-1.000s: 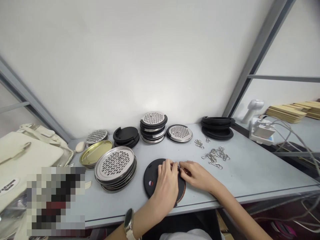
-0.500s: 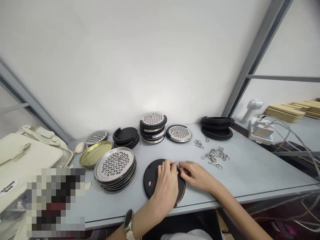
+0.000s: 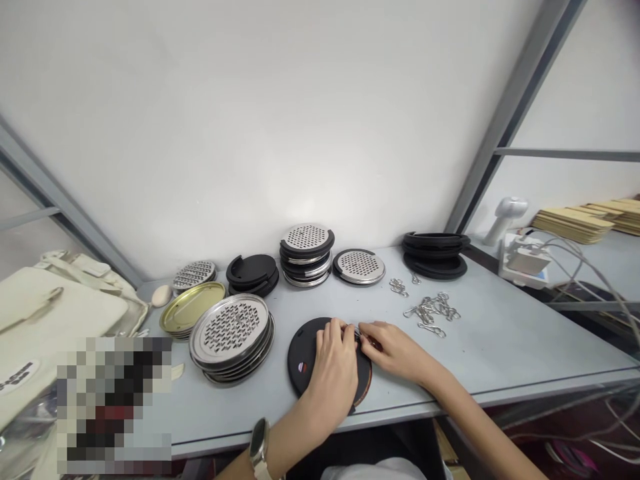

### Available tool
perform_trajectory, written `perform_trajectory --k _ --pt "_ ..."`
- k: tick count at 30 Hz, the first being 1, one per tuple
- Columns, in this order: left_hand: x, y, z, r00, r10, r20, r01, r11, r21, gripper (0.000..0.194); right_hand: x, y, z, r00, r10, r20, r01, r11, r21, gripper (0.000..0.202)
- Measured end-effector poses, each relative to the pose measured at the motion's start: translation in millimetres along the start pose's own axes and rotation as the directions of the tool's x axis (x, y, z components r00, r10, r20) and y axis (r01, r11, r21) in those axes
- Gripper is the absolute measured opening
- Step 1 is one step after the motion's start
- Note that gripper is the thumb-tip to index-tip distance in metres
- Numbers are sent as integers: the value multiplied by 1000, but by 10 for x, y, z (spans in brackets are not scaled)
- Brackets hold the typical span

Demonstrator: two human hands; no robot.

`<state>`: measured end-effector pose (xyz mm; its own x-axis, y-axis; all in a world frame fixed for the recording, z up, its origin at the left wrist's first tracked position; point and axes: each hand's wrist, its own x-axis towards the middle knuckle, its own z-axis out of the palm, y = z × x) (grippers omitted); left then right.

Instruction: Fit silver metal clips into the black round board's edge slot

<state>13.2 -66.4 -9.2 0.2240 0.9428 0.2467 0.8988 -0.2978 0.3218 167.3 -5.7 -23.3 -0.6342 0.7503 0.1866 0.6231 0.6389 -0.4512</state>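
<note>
A black round disc [image 3: 309,341] with a small sticker lies near the table's front edge. Over it rests my left hand [image 3: 333,367], its bent fingertips pressed together at the far right rim, holding the disc. At that same rim my right hand [image 3: 393,348] pinches a small shiny metal piece, which looks like one of the wire clips. Fingers cover most of it. A loose pile of metal wire clips [image 3: 433,310] lies beyond my right hand, with a smaller group [image 3: 399,287] behind. To the left stands a stack of round metal grater plates [image 3: 235,330].
Gold-coloured round lids [image 3: 193,308] and black round holders [image 3: 253,272] stand back left. At the wall is a stack of graters in black holders [image 3: 307,239], beside one single grater [image 3: 360,266]. More black rings [image 3: 434,255] sit back right. A cream bag [image 3: 60,300] fills the left.
The view has shifted very slightly. Both hands stay at the disc's rim in nearly the same pose, with only small finger movement at most.
</note>
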Motion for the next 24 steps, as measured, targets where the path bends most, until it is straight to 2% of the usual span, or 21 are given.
perform_trajectory --k 5,10,17,24 --pt "1 -1 -10 1000 -25 1 25 998 -56 32 7 -6 -4 1000 -5 -7 5 1000 -3 20" --pt "-25 -20 -34 995 -97 -2 95 974 -206 33 6 -2 -3 1000 -1 2 1 1000 3 21" --pt "-50 -22 -99 992 -124 3 116 918 -380 31 11 -23 -23 1000 6 7 -6 1000 -4 25" --pt "-40 -53 -120 992 -129 12 122 889 -441 30 14 -33 -32 1000 14 11 -14 1000 21 24"
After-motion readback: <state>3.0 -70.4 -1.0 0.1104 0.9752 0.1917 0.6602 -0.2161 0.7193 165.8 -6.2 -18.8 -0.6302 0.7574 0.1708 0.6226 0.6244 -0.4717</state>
